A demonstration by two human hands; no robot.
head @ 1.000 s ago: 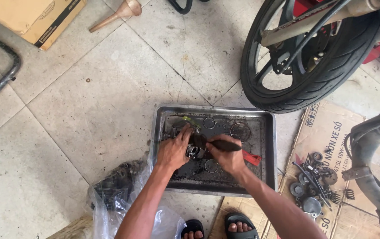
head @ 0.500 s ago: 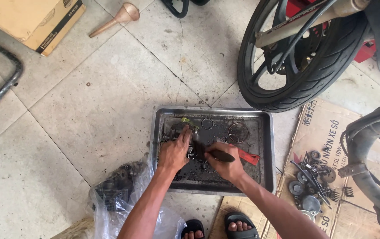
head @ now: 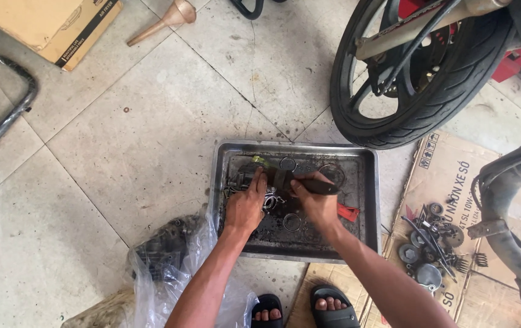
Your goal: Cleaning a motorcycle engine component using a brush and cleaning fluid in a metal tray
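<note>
Head view: both hands work in metal tray.

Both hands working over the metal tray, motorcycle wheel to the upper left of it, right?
Not quite. Head view: both hands, left hand and right hand, are over the metal tray, but the motorcycle wheel is to its upper right.
</note>
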